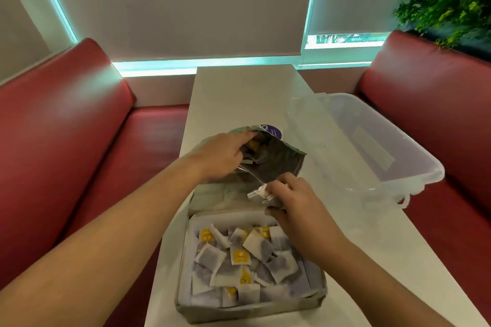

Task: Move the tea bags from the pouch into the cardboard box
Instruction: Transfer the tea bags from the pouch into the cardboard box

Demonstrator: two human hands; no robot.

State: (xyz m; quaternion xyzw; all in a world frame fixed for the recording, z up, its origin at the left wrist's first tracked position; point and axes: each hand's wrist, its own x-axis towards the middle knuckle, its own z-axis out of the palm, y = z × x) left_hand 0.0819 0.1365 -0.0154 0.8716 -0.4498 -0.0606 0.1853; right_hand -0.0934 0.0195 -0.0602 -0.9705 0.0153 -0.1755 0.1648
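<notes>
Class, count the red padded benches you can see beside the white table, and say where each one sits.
2. One red bench runs along the left of the table; the other red bench runs along its right, behind the clear plastic bin. Neither shows whole.

One pouch [268, 159], one box [249, 308], one clear tub [372, 151], two hands, two red seats, one plant [451, 0]; tea bags [255, 255] too heaped to count exactly.

You see a shiny foil-lined pouch [276, 159], a matt cardboard box [249, 308] of papery tea bags [259, 245], a clear plastic tub [377, 151], a smooth white table [239, 93] and glossy red benches [66, 119].
</notes>
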